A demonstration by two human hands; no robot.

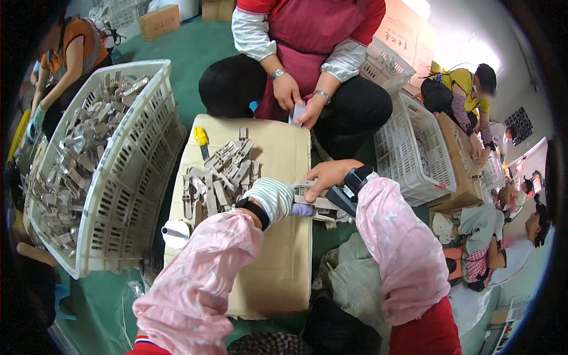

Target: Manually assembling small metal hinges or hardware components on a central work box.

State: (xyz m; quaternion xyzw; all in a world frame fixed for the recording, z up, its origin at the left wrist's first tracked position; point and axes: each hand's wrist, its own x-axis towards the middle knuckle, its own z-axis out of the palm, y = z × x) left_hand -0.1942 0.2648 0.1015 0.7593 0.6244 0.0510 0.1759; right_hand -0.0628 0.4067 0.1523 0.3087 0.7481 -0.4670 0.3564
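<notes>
My left hand [275, 200], in a striped glove with purple fingertips, reaches over the cardboard's right edge with its fingers closed on grey plastic clips [322, 203]. My bare right hand [332, 176], with a black watch at the wrist, is closed over the same clips from the right, thumb on top. A dark grey piece [343, 198] shows below the right palm; its kind is unclear. Left of my hands, a loose pile of similar grey clips [220, 177] lies on the cardboard-topped surface [266, 266]. The glove hides part of the clips.
A yellow-handled tool [201, 137] and a white roll [176, 234] lie at the cardboard's left edge. Left stands a white crate [127, 171] full of clips; another crate [414, 145] is at right. Opposite, a person [313, 35] holds a grey piece. Other people work at both sides.
</notes>
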